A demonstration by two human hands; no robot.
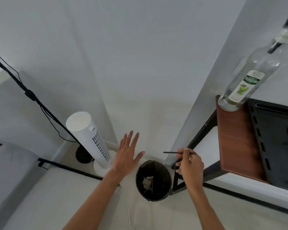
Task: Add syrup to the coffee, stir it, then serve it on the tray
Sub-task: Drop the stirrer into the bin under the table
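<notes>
My right hand (189, 165) is pinched around a thin black stirring stick (176, 152), held level above the round black waste bin (154, 180) on the floor. My left hand (125, 156) is flat, fingers spread, holding nothing. The clear glass syrup bottle (249, 80) stands on the brown wooden worktop (233, 140) (far corner), beside the black tray (276, 146).

two bare forearms come up from the bottom edge; no sleeve, cuff, watch or band shows on either, right down to where the frame cuts them off. the left hand (126, 156) is slim with long, narrow fingers and no ring; the right hand (190, 166) is seen from the back, knuckles showing, also without a ring; nails look short and plain, though blur hides finer detail.
</notes>
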